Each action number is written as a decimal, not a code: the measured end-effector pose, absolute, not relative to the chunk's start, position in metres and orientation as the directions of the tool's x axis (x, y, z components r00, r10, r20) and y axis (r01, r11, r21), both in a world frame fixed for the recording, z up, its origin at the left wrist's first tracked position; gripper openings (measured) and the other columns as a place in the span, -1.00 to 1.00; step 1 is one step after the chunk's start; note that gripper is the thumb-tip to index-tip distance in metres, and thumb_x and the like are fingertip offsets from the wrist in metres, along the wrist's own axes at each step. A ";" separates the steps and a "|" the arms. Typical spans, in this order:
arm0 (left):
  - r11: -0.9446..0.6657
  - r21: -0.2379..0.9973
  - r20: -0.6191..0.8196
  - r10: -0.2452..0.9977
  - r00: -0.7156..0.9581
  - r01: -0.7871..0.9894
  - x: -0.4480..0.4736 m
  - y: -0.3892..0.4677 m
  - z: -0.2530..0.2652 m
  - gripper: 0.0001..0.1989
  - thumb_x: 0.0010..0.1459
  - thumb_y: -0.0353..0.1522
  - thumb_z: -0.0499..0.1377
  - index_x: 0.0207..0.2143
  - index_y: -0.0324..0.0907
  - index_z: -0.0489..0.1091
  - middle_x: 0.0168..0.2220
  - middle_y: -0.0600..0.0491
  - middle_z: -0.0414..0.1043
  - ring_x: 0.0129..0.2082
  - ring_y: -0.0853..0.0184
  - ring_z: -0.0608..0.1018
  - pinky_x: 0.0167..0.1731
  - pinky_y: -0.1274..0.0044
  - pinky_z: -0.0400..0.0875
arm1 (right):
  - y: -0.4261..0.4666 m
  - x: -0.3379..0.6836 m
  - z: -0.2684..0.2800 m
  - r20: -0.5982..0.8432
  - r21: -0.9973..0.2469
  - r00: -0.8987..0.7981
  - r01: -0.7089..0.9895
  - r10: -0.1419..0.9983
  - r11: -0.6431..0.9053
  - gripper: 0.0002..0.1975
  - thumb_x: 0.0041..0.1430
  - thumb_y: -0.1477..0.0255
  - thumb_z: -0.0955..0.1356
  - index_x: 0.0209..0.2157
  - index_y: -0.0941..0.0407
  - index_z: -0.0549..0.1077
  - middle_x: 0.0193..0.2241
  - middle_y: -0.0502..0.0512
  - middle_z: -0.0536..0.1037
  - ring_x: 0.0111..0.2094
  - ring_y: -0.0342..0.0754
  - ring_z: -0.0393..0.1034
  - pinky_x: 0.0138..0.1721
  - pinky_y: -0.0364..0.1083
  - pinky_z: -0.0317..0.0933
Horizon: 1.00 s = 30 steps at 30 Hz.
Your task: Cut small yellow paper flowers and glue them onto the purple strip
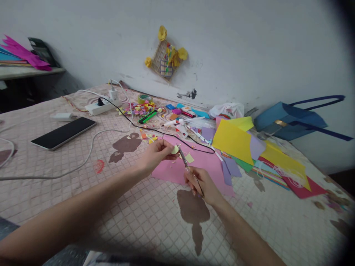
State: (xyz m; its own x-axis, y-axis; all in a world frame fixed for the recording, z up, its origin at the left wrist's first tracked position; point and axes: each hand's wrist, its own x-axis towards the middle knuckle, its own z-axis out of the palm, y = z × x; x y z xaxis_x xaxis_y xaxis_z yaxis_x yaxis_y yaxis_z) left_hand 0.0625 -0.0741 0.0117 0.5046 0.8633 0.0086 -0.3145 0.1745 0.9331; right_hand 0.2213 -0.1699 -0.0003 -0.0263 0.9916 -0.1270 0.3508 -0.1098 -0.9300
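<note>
Between the thumb and fingers of my left hand [161,152] is a small pale green piece of paper [175,149]. My right hand [199,181] is closed round the handles of a pair of scissors [183,157], whose blades point up and left and meet the edge of the paper piece. Both hands are above a pink sheet of paper [169,171] on the table. A small pale yellow square [189,158] lies on that sheet just beyond the blades, with tiny scraps around it.
Small colourful paper cut-outs [140,109], a green cutter [148,116] and a glue gun [181,128] lie behind my hands. A black cable [163,131] crosses there. Coloured sheets [233,140] and a blue bag [288,120] are right; a tablet [65,132] and power strip [102,106] left.
</note>
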 end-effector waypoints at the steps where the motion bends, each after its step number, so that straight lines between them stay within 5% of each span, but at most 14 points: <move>1: 0.176 0.934 0.008 0.860 0.510 -0.312 0.062 -0.074 0.012 -0.81 -0.02 -0.35 0.23 -0.50 -0.27 0.28 -0.47 0.03 0.43 -0.45 0.40 0.52 -0.31 0.48 0.44 | -0.170 0.223 -0.001 -0.125 -0.926 -0.026 0.361 0.992 -0.108 -0.57 0.10 0.07 0.21 -0.59 0.14 0.23 -0.75 -0.15 0.14 -0.76 -0.27 0.03 -0.73 -0.25 -0.03; 22: 0.165 0.942 0.020 0.841 0.541 -0.291 0.061 -0.072 0.012 -0.80 0.00 -0.33 0.22 -0.52 -0.27 0.29 -0.46 0.02 0.44 -0.43 0.39 0.52 -0.29 0.47 0.43 | -0.171 0.226 0.002 -0.091 -0.889 -0.023 0.452 0.996 -0.071 -0.59 0.12 0.11 0.21 -0.60 0.13 0.20 -0.75 -0.16 0.12 -0.75 -0.25 0.05 -0.72 -0.23 -0.06; 30: 0.232 0.908 -0.022 0.859 0.512 -0.349 0.063 -0.077 0.014 -0.83 -0.01 -0.37 0.22 -0.49 -0.27 0.28 -0.45 0.02 0.43 -0.44 0.41 0.50 -0.31 0.50 0.40 | -0.172 0.213 -0.005 -0.101 -0.946 -0.032 0.313 0.994 -0.086 -0.59 0.15 0.10 0.19 -0.55 0.14 0.24 -0.74 -0.15 0.15 -0.73 -0.25 0.04 -0.68 -0.22 -0.03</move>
